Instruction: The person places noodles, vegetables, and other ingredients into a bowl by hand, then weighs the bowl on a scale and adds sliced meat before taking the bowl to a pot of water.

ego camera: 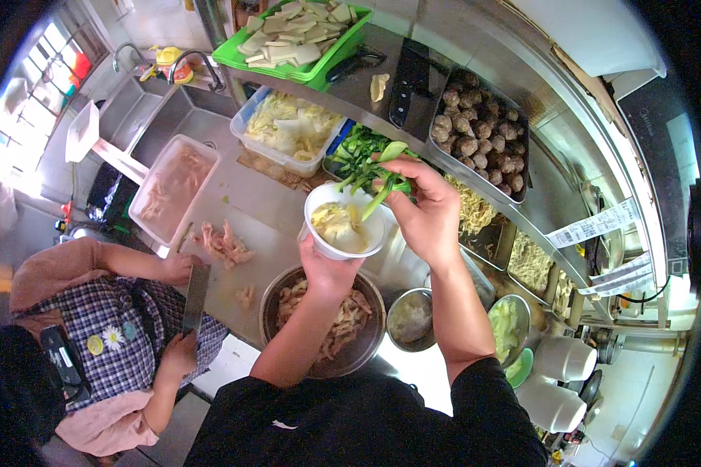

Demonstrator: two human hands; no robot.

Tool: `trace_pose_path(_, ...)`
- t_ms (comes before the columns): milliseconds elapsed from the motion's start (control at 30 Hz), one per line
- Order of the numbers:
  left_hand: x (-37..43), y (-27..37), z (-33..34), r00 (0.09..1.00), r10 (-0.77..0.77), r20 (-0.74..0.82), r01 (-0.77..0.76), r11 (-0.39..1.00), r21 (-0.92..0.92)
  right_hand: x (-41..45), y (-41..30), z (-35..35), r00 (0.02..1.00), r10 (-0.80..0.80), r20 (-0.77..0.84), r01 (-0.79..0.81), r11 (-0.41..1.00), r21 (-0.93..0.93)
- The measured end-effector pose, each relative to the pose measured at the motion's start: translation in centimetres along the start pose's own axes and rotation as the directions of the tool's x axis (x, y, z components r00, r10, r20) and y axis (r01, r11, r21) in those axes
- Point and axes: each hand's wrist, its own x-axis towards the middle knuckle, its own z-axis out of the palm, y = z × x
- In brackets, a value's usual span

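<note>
My left hand [330,273] holds a white plastic bowl [377,232] from below, tilted towards me. Pale yellow cut cabbage [339,223] lies inside it. Between the thumb and fingers of my right hand [425,211] is a bunch of green leafy vegetables [389,188]. One stem of the bunch hangs over the bowl's opening. More greens [350,146] sit in a tray just behind, partly under the steel shelf. Below my left forearm stands a large round metal basin [267,303] of cooked meat strips, partly hidden by the arm.
A co-worker's hand [181,353] grips a cleaver [197,295] at the left, by chicken feet [225,244] on the board. The overhead shelf [350,96] carries a meatball tray [479,195] and a green tray [225,55]. A small metal bowl [394,333] stands beneath my right forearm.
</note>
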Motion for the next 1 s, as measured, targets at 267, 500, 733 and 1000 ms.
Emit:
trace_pose_path(267,-0.5,0.1,-0.8,0.977,0.157,0.146,-0.157,0.988,-0.014,-3.6,2.6,0.0,0.945,0.208,0.254,0.0,0.773,-0.634)
trace_pose_path(500,-2.7,0.1,0.5,0.967,0.173,0.188,-0.172,0.985,-0.023,-7.4,1.2,0.9,0.97,0.157,0.186,-0.031,0.836,-0.547)
trace_pose_path(733,-4.9,-2.4,-1.0,0.888,-0.051,0.457,0.095,0.993,-0.074,-11.8,-0.6,1.1,0.905,-0.133,0.404,0.351,0.77,-0.532)
trace_pose_path(1000,-9.0,-10.6,3.0,0.942,-0.297,0.153,0.291,0.955,0.063,-17.9,-3.7,-9.0,0.962,-0.046,0.27,0.231,0.667,-0.708)
